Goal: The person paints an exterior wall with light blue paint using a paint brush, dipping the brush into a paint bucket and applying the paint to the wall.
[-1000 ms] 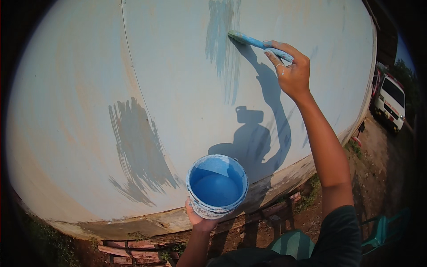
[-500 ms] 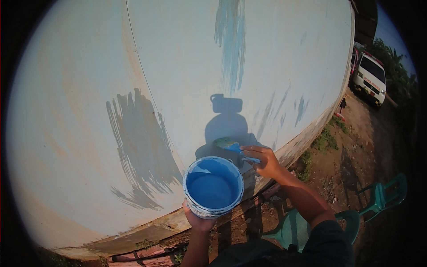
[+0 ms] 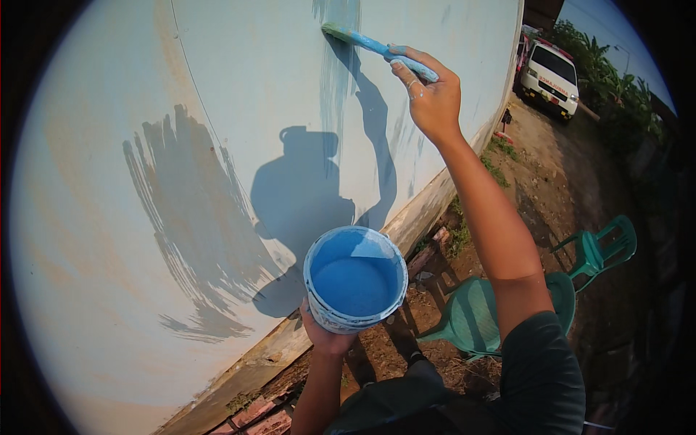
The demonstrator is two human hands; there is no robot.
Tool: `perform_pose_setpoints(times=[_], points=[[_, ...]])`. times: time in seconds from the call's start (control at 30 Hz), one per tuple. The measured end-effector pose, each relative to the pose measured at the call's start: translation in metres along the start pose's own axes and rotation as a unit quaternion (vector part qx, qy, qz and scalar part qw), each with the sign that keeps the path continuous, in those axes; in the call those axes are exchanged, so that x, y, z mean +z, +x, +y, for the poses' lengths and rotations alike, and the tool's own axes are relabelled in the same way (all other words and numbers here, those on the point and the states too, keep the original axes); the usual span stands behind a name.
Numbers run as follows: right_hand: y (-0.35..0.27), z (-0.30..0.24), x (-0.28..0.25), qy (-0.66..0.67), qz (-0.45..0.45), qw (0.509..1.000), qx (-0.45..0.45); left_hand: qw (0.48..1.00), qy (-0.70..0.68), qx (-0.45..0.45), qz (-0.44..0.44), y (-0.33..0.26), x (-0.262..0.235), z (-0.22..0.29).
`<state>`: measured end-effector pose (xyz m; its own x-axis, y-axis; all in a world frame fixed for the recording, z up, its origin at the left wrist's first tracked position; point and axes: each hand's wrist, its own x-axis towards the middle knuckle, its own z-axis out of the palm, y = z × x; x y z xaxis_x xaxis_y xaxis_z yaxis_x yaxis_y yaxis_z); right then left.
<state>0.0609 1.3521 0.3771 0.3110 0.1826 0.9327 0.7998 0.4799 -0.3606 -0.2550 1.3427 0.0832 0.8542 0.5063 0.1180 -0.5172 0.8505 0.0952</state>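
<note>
- Two hands, both holding: the right hand [image 3: 435,98] has its thumb and fingers clamped on the handle of one brush [image 3: 370,45]; the left hand [image 3: 324,335] grips one bucket [image 3: 339,320] low on its near side, some of its fingers hidden by it.
- One pool of blue paint [image 3: 353,286] inside the bucket, just above the left hand's grip and well below the right's.
- One wall [image 3: 80,217] beyond both grips, bearing one large grey patch [image 3: 192,196] left of them and one band of blue streaks [image 3: 335,87] just left of the right hand.
- Two green chairs, the nearer chair [image 3: 471,315] right of the left hand, the farther chair [image 3: 589,252] beyond it; one white van [image 3: 551,72] well off to the right of the right hand.
- The brush reaches leftward and up from the right grip, bristles touching the wall at the streaks.
- Half a second ago the brush was low, just above the bucket's rim; the right hand has since risen, while the bucket stays in the left.
</note>
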Motion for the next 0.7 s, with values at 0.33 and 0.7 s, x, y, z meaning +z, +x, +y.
perform_pose_setpoints(times=[0.33,0.7], points=[[-0.150,-0.040,-0.060,-0.075,-0.301,0.933,0.184,0.998,-0.015,-0.060,0.017,0.018,-0.027,-0.012],[-0.128,-0.151,-0.140,0.039,-0.146,0.911,0.384,0.994,0.012,-0.105,0.028,0.059,-0.049,-0.041]])
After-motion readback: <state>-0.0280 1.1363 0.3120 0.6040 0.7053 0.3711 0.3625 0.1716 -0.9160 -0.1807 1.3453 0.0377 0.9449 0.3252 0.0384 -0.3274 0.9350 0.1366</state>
